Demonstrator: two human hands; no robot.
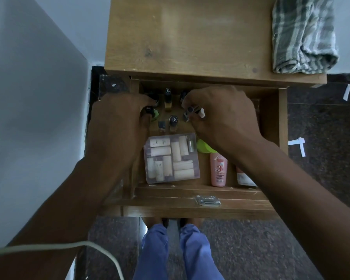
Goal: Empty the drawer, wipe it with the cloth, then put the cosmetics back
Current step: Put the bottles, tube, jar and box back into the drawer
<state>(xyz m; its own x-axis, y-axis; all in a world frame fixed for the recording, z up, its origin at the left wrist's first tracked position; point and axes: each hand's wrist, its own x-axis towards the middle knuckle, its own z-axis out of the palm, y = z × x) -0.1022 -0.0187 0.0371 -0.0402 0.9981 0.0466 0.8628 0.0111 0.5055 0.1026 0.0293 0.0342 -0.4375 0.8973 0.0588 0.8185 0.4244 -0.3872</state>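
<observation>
The wooden drawer (272, 126) is pulled out below the bedside table top. At its back stand several small nail-polish bottles (173, 123). My left hand (119, 122) curls around dark-capped bottles at the back left, one with a green body (155, 115). My right hand (222, 114) grips a few small dark bottles and a white-tipped item at the back right. A clear plastic box of pale tubes (171, 158) lies in the drawer's front left. A pink lotion bottle (218, 170), a green object (204, 146) and a white-and-red tube (243, 176) lie beside it.
A folded checked cloth (303, 35) lies on the right of the table top (190, 37). A grey wall stands to the left. A pale cable (101, 249) crosses my left forearm. Dark stone floor with white tape marks (297, 145) lies to the right. My blue trouser legs show below.
</observation>
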